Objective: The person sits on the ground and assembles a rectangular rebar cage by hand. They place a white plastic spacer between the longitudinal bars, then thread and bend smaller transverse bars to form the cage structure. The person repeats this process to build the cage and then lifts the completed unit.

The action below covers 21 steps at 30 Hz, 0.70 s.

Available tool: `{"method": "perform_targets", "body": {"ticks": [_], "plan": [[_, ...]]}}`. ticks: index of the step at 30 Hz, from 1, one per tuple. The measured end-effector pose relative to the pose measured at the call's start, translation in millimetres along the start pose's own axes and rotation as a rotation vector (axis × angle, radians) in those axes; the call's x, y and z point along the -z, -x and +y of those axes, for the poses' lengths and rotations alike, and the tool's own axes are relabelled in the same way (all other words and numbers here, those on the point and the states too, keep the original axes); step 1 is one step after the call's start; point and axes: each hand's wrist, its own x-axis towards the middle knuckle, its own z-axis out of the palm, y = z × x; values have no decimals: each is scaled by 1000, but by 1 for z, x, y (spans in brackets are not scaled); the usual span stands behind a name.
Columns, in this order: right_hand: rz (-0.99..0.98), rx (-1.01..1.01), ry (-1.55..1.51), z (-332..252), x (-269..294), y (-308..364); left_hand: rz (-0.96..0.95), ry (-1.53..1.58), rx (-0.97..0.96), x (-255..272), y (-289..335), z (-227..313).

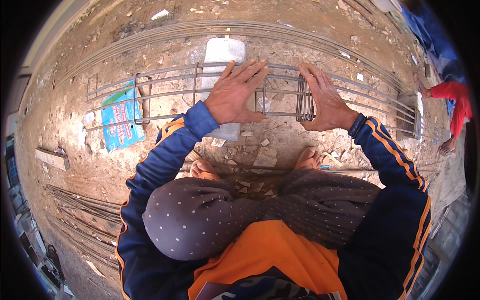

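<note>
A long cage of thin steel bars lies crosswise in front of me, with square wire stirrups around its lengthwise bars. My left hand rests over the cage, fingers stretched toward the far bar and thumb at the near bar, beside one stirrup. Several stirrups are bunched close together to its right. My right hand spans this bunch, with fingers over its far side and the thumb at its near side. The palm side of both hands is hidden.
A whitish block sits beneath the cage's middle, and a grey block supports its right end. Flattened blue packaging lies below the left part. Long rods stretch beyond; more rods lie left. Another person's red-clothed leg shows right.
</note>
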Motion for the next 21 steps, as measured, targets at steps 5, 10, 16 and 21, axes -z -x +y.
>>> {"method": "perform_targets", "body": {"ticks": [5, 10, 16, 21], "plan": [[-7, 26, -13, 28, 12, 22, 1, 3, 6, 2, -2, 2], [-52, 16, -20, 44, 22, 39, 19, 6, 1, 1, -2, 4], [-19, 12, -17, 59, 19, 55, -19, -45, 24, 5, -4, 9], [19, -26, -52, 64, 19, 61, -102, -70, -51, 15, -25, 21]]}}
